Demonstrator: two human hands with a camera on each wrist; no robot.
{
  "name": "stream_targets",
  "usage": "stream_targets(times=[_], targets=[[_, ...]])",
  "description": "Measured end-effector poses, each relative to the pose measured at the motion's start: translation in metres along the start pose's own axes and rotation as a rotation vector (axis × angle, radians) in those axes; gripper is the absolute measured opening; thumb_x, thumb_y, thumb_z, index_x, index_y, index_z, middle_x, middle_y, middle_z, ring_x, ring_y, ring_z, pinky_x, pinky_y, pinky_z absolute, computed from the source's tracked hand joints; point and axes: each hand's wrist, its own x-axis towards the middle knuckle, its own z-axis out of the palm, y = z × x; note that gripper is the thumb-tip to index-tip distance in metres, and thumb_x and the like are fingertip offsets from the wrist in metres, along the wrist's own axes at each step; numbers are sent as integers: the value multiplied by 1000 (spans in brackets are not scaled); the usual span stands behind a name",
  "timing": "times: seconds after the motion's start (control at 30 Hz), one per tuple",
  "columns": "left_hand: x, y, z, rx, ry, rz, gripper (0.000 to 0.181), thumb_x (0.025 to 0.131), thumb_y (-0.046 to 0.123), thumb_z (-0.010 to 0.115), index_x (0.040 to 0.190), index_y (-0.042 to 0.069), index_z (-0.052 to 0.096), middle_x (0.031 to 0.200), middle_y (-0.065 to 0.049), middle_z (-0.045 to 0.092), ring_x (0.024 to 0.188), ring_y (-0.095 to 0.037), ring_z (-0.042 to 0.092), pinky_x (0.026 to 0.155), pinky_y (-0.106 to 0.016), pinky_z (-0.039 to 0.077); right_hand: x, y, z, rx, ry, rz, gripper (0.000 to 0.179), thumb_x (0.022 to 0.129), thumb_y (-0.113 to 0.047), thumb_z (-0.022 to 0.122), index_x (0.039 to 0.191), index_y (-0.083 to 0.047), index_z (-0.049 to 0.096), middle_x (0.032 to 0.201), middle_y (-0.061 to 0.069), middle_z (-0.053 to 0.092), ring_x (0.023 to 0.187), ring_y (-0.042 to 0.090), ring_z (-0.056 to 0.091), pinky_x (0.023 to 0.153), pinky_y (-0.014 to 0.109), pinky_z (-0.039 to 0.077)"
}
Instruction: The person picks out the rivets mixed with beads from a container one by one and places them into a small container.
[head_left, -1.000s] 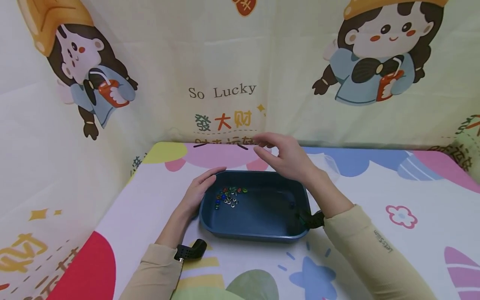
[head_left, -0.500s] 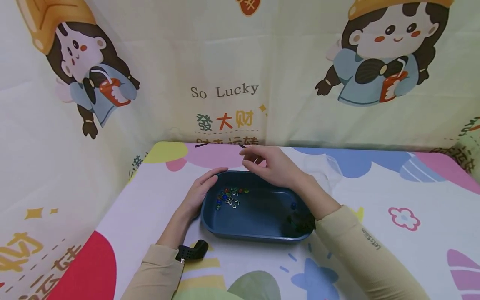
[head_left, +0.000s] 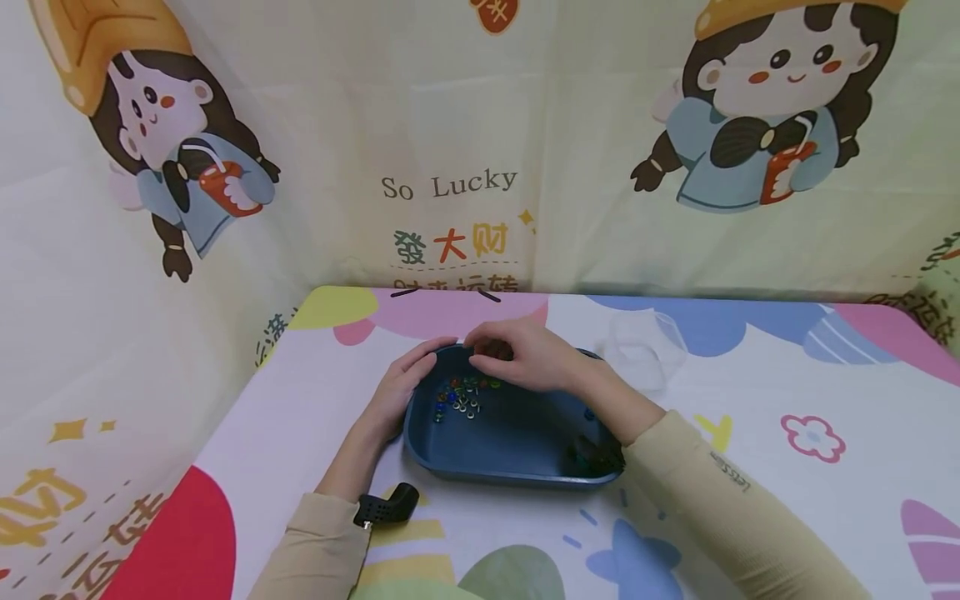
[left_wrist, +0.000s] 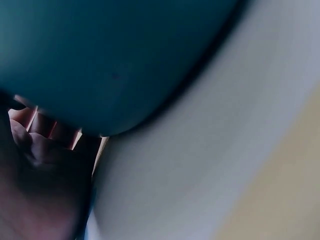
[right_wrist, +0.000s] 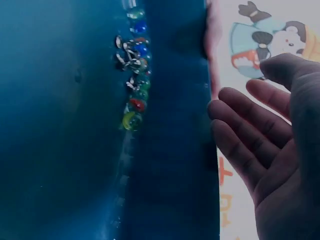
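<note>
A dark blue tray (head_left: 510,454) lies on the table. Glass marbles (head_left: 452,397) in several colours and small silver pieces (head_left: 470,414) with ring-like ends sit loose at its left end. A lone dark blue marble (head_left: 589,413) is near the right end. My left hand (head_left: 393,387) grips the tray's left end, thumb on the rim and fingers along the outside. Above the tray's far wall hovers my right hand (head_left: 536,354); the right wrist view shows its palm (right_wrist: 272,175) bare, with fingers loosely bent and thumb apart.
A clear plastic container (head_left: 647,350), hard to make out, stands behind the tray to the right. The table is covered by a printed cloth (head_left: 750,400), and a printed curtain (head_left: 585,167) hangs behind it. A black wrist camera (head_left: 388,505) sits on my left wrist.
My right hand has come down and left, from above the table behind the tray to over the tray's far wall. The left hand stays on the tray.
</note>
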Motion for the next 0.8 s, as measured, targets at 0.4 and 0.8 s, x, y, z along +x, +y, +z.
stream_targets(times=[0.4,0.8], targets=[[0,-2,0,-24,-30,23,43,110,26,40,148,6,50,146,-16,52,133,-33,49,111,-47,39,0,6,10,-10,-123,-6,21,95,-11,69,113,-2,72,97,0,71,77,9,61,75,28,56],[1,-3,-2,-19,-21,15,42,110,26,41,146,7,52,145,-13,53,130,-30,52,106,-38,45,0,11,19,-36,-271,22,21,93,-12,70,113,-6,71,94,-6,67,80,8,61,77,27,54]])
